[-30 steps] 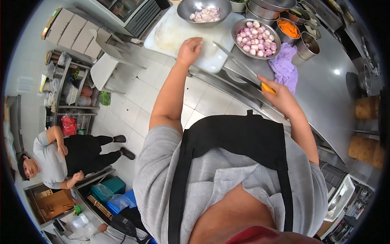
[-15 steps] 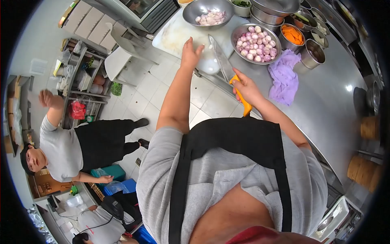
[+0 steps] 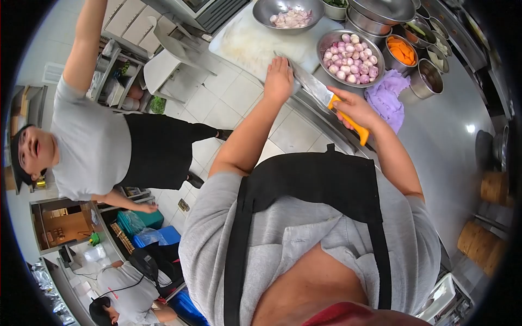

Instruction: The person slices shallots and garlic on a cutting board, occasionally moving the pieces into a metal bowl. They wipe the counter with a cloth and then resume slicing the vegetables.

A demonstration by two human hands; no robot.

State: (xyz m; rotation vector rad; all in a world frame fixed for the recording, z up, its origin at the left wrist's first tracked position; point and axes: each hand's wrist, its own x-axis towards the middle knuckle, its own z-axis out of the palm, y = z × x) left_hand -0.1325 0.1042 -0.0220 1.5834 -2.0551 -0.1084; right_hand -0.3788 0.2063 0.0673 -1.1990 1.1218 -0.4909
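My right hand [image 3: 354, 108] is wrapped round the orange handle of a large knife [image 3: 311, 82], whose blade points up and left over the near edge of the white cutting board [image 3: 244, 41]. Beside the blade tip is my left hand [image 3: 279, 79], its fingers stretched out flat; whether it touches the blade is unclear. A steel bowl of peeled purple shallots [image 3: 350, 58] stands right of the board. Chopped pieces lie in another steel bowl [image 3: 290, 15] at the board's far side. Right of the shallots, a purple cloth [image 3: 387, 98] lies crumpled on the steel table.
Cut carrots [image 3: 401, 50] fill a steel container near stacked bowls [image 3: 375, 19]. A co-worker [image 3: 95, 141] in a black apron stands at the left, one arm raised. Another person [image 3: 130, 290] is at lower left. A white chair [image 3: 163, 65] and shelves stand beyond the table.
My left hand has moved right and down toward the blade. The knife and my right hand have shifted right. The co-worker has come closer, with the arm raised higher.
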